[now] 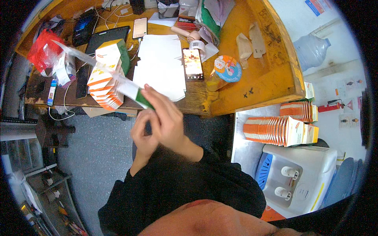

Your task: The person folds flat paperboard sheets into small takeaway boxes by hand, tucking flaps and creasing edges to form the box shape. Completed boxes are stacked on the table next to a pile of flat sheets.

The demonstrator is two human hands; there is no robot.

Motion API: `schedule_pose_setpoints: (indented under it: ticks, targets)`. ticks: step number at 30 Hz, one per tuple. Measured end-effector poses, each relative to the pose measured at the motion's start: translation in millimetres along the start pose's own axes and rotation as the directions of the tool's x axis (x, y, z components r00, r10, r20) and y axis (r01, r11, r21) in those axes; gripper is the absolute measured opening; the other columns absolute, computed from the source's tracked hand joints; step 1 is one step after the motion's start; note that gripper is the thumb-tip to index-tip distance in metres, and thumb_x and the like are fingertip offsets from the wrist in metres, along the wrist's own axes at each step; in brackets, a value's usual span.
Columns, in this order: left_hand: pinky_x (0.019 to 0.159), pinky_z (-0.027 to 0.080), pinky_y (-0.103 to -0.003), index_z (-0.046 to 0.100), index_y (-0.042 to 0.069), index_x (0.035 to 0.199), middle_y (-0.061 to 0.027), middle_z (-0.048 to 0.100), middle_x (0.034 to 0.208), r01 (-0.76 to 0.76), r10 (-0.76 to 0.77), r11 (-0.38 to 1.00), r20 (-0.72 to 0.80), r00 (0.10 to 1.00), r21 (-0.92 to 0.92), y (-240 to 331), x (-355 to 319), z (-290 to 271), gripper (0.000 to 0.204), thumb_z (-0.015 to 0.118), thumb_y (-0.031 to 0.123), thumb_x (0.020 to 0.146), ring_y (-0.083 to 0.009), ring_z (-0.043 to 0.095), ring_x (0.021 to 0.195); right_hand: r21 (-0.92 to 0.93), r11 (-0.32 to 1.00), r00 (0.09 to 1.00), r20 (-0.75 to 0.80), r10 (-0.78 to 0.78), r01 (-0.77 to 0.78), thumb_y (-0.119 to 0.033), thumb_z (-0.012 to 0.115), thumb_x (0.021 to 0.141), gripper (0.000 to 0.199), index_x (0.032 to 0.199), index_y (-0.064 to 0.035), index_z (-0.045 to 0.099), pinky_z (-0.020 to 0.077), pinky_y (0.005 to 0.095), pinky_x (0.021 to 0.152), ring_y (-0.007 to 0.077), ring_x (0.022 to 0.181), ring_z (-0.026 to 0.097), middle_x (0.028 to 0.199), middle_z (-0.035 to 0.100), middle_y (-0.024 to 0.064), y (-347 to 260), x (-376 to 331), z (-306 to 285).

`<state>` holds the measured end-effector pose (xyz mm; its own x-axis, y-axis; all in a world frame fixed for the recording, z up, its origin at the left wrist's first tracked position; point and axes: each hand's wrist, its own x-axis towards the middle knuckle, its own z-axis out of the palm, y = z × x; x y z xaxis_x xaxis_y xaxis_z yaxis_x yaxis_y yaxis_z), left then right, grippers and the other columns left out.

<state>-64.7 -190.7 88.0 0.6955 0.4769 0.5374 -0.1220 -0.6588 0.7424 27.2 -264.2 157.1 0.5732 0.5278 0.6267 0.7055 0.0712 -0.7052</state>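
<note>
Both hands meet in front of the desk's near edge. My right hand pinches the green end of a long, narrow white strip. The strip slants up to the left over the desk, smeared by motion, and its exact kind is unclear. Just below, my left hand is closed with curled fingers against the right; what it grips, if anything, is hidden. Behind the strip lies a fanned stack of orange-and-white folded cartons with a green side. Right of it is a pile of blank white flat sheets.
The wooden desk also bears a lit phone, another phone, a red plastic bag, a paper roll and cables. At right, more carton stacks stand beside a white water dispenser. A metal shelf is lower left.
</note>
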Motion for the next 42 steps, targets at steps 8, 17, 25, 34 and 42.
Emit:
schedule_pose_setpoints:
  ticks: [8,17,25,34,42]
  targets:
    - [0.106,0.045,-0.046,0.030,0.001,0.142,-0.0192,0.033,0.150,0.186,-0.451,0.312,0.027,0.892,-0.932,47.6,27.2,-30.8,0.063,0.060,0.016,0.088,-0.0332,0.046,0.131,-0.288,0.901,0.944,0.035,-0.329,0.325,-0.010,0.060,0.083,0.033,0.115,-0.0102,0.069,0.0480,0.0346,0.089,0.0255,0.113,0.063,0.124,0.066,0.0069,27.3,-18.3,-18.5]
    - [0.078,0.059,-0.033,0.054,-0.003,0.126,-0.0126,0.066,0.112,0.603,-0.715,0.544,0.054,0.697,-0.583,43.0,35.7,-58.8,0.044,0.067,0.018,0.090,-0.0180,0.068,0.092,-0.404,0.758,0.839,0.044,-0.543,0.512,-0.022,0.063,0.085,0.029,0.113,-0.0175,0.070,0.0434,0.0278,0.085,0.0152,0.104,0.058,0.122,0.068,-0.0031,40.1,-26.4,-20.8]
    - [0.082,0.057,-0.036,0.057,-0.004,0.121,-0.0119,0.065,0.114,0.243,-0.149,0.889,-0.256,0.955,0.388,17.0,-1.6,-49.6,0.036,0.066,0.014,0.092,-0.0222,0.065,0.099,-0.164,0.969,0.972,-0.115,-0.206,0.186,0.006,0.069,0.072,0.030,0.100,-0.0027,0.074,0.0587,0.0328,0.079,0.0260,0.097,0.072,0.105,0.073,0.0124,8.2,-19.5,-28.4]
    - [0.085,0.054,-0.036,0.056,-0.004,0.122,-0.0131,0.064,0.116,0.218,-0.178,0.971,-0.309,0.934,0.101,8.8,-18.2,-27.4,0.035,0.064,0.014,0.093,-0.0223,0.064,0.102,0.169,0.974,0.974,-0.143,0.173,-0.149,0.012,0.070,0.076,0.023,0.095,0.0017,0.074,0.0575,0.0288,0.074,0.0222,0.085,0.071,0.095,0.071,0.0150,-7.3,-20.2,-17.1]
    - [0.088,0.052,-0.036,0.056,-0.005,0.123,-0.0142,0.064,0.118,0.265,-0.288,0.957,-0.337,0.896,-0.113,4.9,-25.2,-19.4,0.035,0.063,0.014,0.095,-0.0224,0.062,0.105,0.235,0.954,0.968,-0.126,0.219,-0.185,0.010,0.072,0.074,0.020,0.091,0.0004,0.074,0.0560,0.0288,0.072,0.0200,0.085,0.068,0.092,0.067,0.0120,-2.7,-24.4,-1.4]
